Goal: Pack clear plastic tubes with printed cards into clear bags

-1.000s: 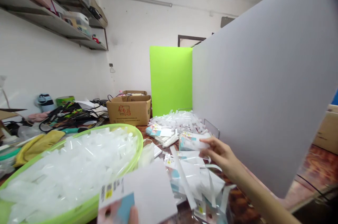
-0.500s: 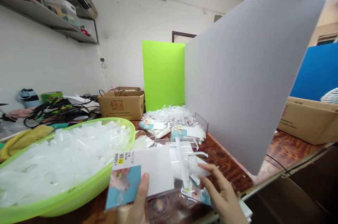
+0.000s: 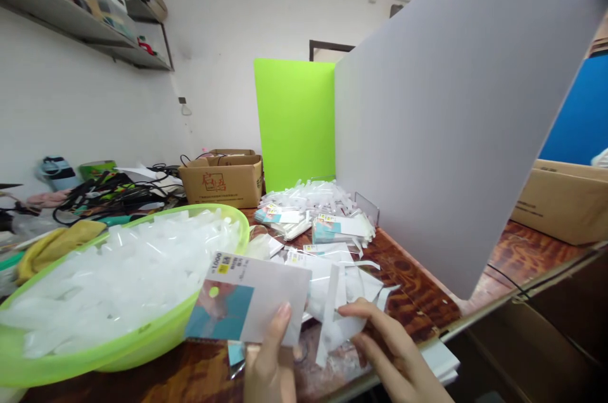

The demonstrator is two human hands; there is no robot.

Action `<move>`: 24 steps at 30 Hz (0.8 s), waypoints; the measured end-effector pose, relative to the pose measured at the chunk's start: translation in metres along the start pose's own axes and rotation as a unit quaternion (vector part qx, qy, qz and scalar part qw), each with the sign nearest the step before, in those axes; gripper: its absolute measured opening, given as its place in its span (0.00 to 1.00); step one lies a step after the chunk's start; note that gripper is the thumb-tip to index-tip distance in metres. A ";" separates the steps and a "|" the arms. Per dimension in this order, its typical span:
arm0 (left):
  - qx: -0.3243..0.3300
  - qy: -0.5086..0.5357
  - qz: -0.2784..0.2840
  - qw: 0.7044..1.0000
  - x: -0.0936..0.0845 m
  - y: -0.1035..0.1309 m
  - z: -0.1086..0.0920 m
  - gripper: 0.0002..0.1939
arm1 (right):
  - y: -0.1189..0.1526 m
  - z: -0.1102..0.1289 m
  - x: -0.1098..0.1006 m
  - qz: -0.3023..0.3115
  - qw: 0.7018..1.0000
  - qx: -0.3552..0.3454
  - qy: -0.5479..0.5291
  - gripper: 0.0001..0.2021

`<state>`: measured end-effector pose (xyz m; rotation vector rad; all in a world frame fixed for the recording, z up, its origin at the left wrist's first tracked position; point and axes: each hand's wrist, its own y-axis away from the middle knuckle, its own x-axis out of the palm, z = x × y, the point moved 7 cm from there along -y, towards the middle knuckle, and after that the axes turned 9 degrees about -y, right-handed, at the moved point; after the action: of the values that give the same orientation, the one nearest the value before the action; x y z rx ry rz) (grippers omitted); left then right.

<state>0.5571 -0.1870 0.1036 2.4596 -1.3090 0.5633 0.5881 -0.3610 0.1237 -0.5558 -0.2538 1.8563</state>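
Observation:
My left hand (image 3: 273, 352) grips a flat printed card pack (image 3: 270, 295), its thumb on the front. The card is white and blue with a picture, a yellow mark and a price. Close to its right edge, my right hand (image 3: 394, 349) has thumb and index finger at a translucent plastic piece (image 3: 349, 330) with a long pale strip along one side; the fingertips' exact contact is partly unclear. Beneath both hands lie more clear packs and white strips (image 3: 363, 263). A small blue-cornered pack (image 3: 236, 352) shows below the held card.
A green basin (image 3: 161, 336) full of translucent plastic pieces (image 3: 133, 276) stands left. Behind are stacked card packs (image 3: 342, 225) and a heap of plastic pieces (image 3: 313, 194). A cardboard box (image 3: 223, 181) sits farther back. A grey partition (image 3: 437, 124) rises on the right.
The card pack has tilted, and my left hand has shifted right, its thumb now near the card's lower right. My right hand has moved left and slightly down, the plastic piece moving with it.

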 end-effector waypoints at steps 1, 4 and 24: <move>-0.025 0.050 0.017 0.998 0.009 0.002 0.003 0.23 | 0.000 0.005 0.003 0.015 1.000 -0.010 0.003 0.12; -0.106 0.137 0.056 0.983 0.031 0.010 0.010 0.20 | 0.000 0.012 0.010 0.052 0.999 -0.011 -0.006 0.11; -0.109 0.100 0.057 0.987 0.018 0.012 0.019 0.34 | 0.020 0.006 0.028 -0.010 0.992 -0.050 -0.117 0.12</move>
<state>0.5595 -0.2147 0.0964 2.1044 -1.3568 0.6391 0.5609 -0.3417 0.1132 -0.4013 -0.5093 1.8963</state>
